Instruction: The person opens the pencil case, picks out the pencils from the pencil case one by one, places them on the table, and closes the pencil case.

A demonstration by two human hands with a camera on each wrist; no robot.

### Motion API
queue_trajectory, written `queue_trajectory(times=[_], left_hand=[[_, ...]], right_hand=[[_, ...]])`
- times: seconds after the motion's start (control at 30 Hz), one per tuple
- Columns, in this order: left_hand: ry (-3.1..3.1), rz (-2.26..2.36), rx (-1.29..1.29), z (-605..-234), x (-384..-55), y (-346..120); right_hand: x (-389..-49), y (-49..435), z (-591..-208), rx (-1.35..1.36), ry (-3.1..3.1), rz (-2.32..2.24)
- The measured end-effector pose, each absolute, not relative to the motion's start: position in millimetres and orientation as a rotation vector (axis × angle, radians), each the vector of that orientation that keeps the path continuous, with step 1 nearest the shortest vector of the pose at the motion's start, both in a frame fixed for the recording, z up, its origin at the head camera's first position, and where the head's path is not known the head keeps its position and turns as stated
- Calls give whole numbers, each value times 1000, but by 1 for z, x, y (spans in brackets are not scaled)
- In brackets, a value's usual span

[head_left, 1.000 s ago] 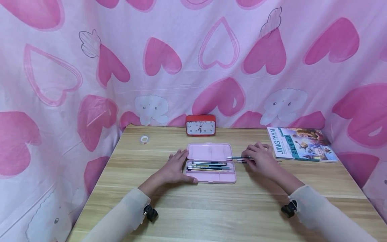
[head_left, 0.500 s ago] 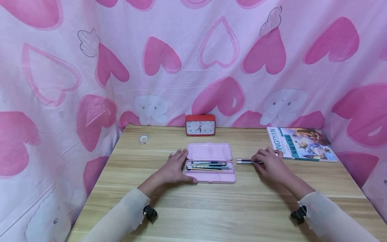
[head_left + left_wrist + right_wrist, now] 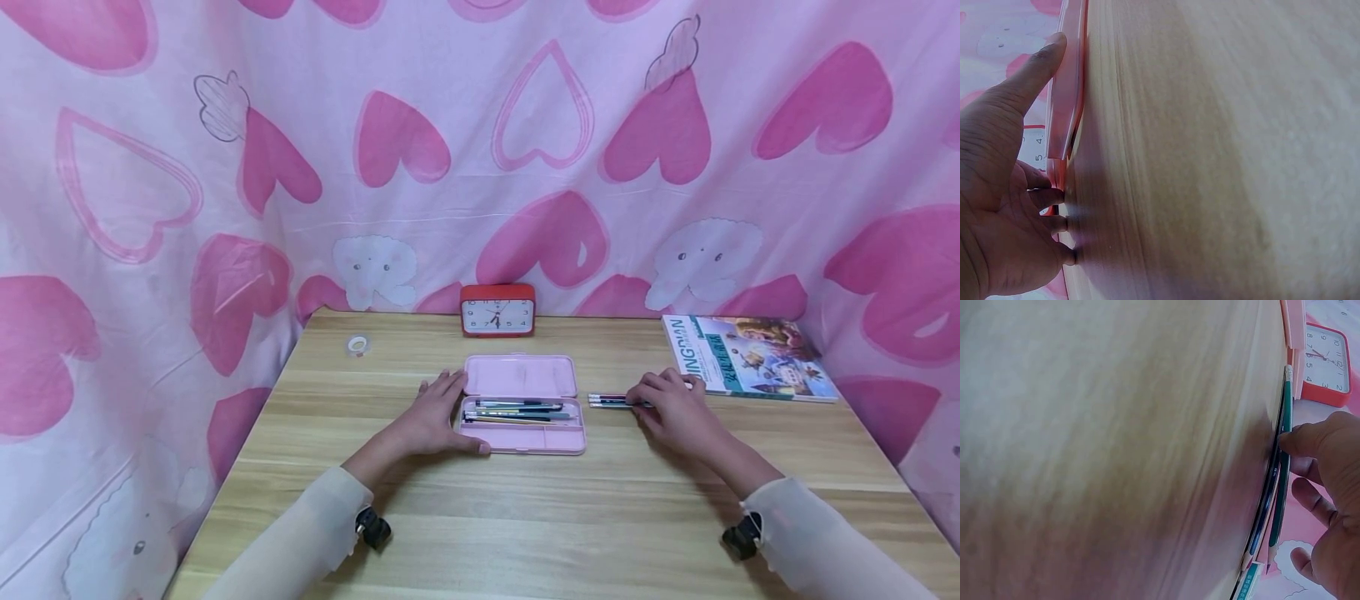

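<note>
An unfolded pink pencil case [image 3: 566,439] lies mid-table, with several pencils [image 3: 517,409] in its rear compartment. My left hand [image 3: 431,421] rests against its left end, fingers spread along the side and thumb along the front edge. In the left wrist view, the thumb [image 3: 1044,62] lies straight against the case's wall, and the other fingertips touch the wood. To the right of the case, my right hand [image 3: 671,408] pinches a green pencil [image 3: 1288,403] between thumb and fingers. Darker pencils [image 3: 1265,500] lie alongside it, close to the tabletop. White-tipped pencil ends [image 3: 596,400] point toward the case.
A red alarm clock [image 3: 498,312] stands behind the case by the pink heart-patterned curtain [image 3: 420,196]. A roll of tape [image 3: 357,345] sits at the back left. A colourful book [image 3: 765,367] lies at the back right, just beyond my right hand.
My right hand has moved right, drawing a pencil back from the case's right edge to beside the other pencils. In the last half second it has barely shifted. The left hand stays put.
</note>
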State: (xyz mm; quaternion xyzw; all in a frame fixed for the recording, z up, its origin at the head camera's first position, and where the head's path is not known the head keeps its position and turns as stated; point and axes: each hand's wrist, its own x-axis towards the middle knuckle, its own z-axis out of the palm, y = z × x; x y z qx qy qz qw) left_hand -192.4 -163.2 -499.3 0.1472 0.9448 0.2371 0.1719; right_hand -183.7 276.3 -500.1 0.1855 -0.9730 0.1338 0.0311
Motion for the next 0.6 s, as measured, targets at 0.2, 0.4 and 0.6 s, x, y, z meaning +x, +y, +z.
queue_trajectory(times=[0.2,0.4,0.6], left_hand=[[2678,679,407,-500,-193,-162],[2680,664,405,-498,-192,-163],[2682,671,412,-499,-192,-163]], right_hand=[[-183,276,-500,574,-2994,419],[-181,275,-501,564,-3001,409],[-182,275,-501,558,-3005,401]])
